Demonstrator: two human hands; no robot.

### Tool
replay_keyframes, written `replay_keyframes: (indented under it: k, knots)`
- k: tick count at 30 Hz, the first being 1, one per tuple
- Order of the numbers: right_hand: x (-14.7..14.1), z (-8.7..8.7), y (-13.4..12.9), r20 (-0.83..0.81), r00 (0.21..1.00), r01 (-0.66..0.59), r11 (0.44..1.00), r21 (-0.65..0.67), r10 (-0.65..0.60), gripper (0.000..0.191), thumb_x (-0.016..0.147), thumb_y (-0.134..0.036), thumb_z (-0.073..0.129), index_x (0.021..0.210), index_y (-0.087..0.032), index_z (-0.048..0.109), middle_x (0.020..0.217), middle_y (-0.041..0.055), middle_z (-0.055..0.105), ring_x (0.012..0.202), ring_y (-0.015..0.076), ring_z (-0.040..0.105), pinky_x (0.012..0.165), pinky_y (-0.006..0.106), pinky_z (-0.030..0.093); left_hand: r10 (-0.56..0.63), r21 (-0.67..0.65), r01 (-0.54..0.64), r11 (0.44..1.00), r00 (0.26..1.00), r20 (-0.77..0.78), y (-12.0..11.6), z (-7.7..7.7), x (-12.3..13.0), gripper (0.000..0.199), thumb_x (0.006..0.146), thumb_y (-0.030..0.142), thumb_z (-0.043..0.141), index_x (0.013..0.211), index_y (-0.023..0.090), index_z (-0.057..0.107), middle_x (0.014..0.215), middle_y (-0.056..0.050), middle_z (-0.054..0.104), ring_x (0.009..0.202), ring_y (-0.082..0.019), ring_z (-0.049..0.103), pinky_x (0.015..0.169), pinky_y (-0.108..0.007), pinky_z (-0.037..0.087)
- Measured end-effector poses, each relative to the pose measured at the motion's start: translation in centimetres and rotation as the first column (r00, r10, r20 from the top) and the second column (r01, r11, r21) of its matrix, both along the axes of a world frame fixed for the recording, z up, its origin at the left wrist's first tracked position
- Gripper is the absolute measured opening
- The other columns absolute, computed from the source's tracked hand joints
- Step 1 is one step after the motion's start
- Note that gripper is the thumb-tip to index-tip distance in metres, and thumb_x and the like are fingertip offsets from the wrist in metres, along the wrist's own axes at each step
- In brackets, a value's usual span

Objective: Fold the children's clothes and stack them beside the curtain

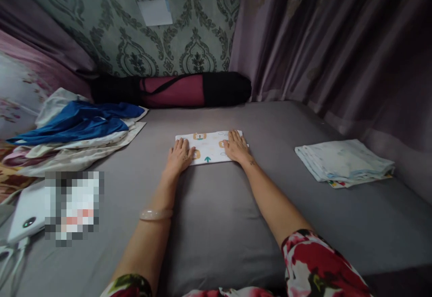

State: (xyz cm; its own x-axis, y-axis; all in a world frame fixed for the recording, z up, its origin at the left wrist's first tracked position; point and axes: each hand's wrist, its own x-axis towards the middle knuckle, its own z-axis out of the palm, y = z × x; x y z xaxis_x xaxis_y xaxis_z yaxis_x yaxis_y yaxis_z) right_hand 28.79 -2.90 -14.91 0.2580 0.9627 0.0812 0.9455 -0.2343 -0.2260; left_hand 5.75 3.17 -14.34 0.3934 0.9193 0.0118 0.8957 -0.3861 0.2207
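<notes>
A white cloth [209,147] with orange animal and green leaf prints lies folded into a flat rectangle on the grey sheet. My left hand [180,155] rests palm down on its left end, fingers pointing away from me. On the right end, my right hand [237,147] lies flat with its fingers slightly spread. Both hands press on the cloth from above and grip nothing. A pale bangle [156,215] circles my left wrist.
A stack of folded pale cloths [344,159] sits at the right. Loose clothes, with a blue one [81,119] on top, lie at the left. Nearer are a white device [32,209] with cables and a blurred item. A black and maroon bag [172,91] lines the back.
</notes>
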Motion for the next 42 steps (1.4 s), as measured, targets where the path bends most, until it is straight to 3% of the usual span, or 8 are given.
replay_keyframes:
  k: [8,13,16,23,31,36,42]
  knots:
    - [0.0,0.4,0.0,0.007,1.0,0.017,1.0,0.001,-0.017,0.06,0.1,-0.037,0.027,0.15,-0.003,0.033,0.159,0.0178,0.027,0.147,0.0278,0.022,0.119,0.045,0.017,-0.013,0.039,0.012,0.999,1.0,0.011,-0.6,0.9,-0.2,0.049,0.099,0.04,0.031,0.138,0.013,0.044,0.155,-0.018,0.034,0.145,-0.029,0.029,0.114,-0.046,0.029]
    - [-1.6,1.0,0.4,0.038,0.998,-0.056,0.993,0.106,0.053,0.058,0.1,-0.032,0.027,0.15,-0.002,0.033,0.159,0.0171,0.027,0.148,0.0267,0.02,0.12,0.044,0.01,0.006,0.038,-0.007,0.999,1.0,0.028,-0.8,1.0,-0.2,0.047,0.099,0.038,0.035,0.137,0.014,0.045,0.153,-0.018,0.037,0.143,-0.029,0.032,0.114,-0.045,0.029]
    - [-2.6,0.6,0.7,0.015,0.993,-0.118,0.991,0.058,0.117,0.059,0.101,-0.035,0.025,0.151,-0.003,0.031,0.159,0.0156,0.026,0.148,0.0254,0.019,0.12,0.043,0.009,-0.01,0.053,0.007,0.999,0.998,0.06,-0.6,0.7,-0.2,0.044,0.099,0.038,0.035,0.134,0.015,0.048,0.151,-0.018,0.04,0.141,-0.029,0.036,0.112,-0.044,0.033]
    - [-2.6,-0.3,0.8,0.0,0.993,-0.117,0.993,0.013,0.117,0.061,0.101,-0.035,0.025,0.152,-0.003,0.028,0.161,0.0144,0.022,0.149,0.0244,0.016,0.12,0.043,0.009,-0.028,0.051,0.021,0.998,0.99,0.139,0.3,-0.3,-0.6,0.042,0.098,0.037,0.038,0.131,0.015,0.05,0.15,-0.017,0.041,0.14,-0.03,0.037,0.111,-0.047,0.034]
    - [-3.7,1.1,1.4,0.005,0.993,-0.117,0.991,-0.065,0.117,0.059,0.101,-0.033,0.028,0.151,-0.002,0.03,0.16,0.0169,0.022,0.149,0.0265,0.017,0.12,0.045,0.009,-0.021,0.078,-0.008,0.997,0.932,0.361,1.8,-1.6,-0.8,0.038,0.092,0.025,0.046,0.128,0.014,0.053,0.139,-0.017,0.054,0.131,-0.027,0.049,0.109,-0.042,0.039]
    - [-6.2,1.4,1.9,-0.015,0.971,-0.239,0.971,-0.005,0.239,0.059,0.102,-0.038,0.026,0.151,-0.006,0.032,0.159,0.014,0.028,0.148,0.0251,0.02,0.12,0.044,0.009,-0.025,0.111,-0.025,0.993,0.904,0.427,2.3,-2.0,-1.1,0.037,0.087,0.015,0.048,0.124,0.015,0.056,0.133,-0.017,0.059,0.124,-0.027,0.055,0.107,-0.042,0.042]
    - [-6.8,0.3,2.1,-0.008,0.974,-0.226,0.974,0.009,0.226,0.059,0.102,-0.036,0.027,0.152,-0.006,0.029,0.159,0.0136,0.027,0.148,0.0246,0.019,0.12,0.045,0.008,0.034,0.032,-0.056,0.998,0.874,0.484,2.5,-2.0,-1.5,0.04,0.086,0.012,0.048,0.124,0.016,0.058,0.134,-0.015,0.06,0.125,-0.025,0.055,0.108,-0.039,0.041]
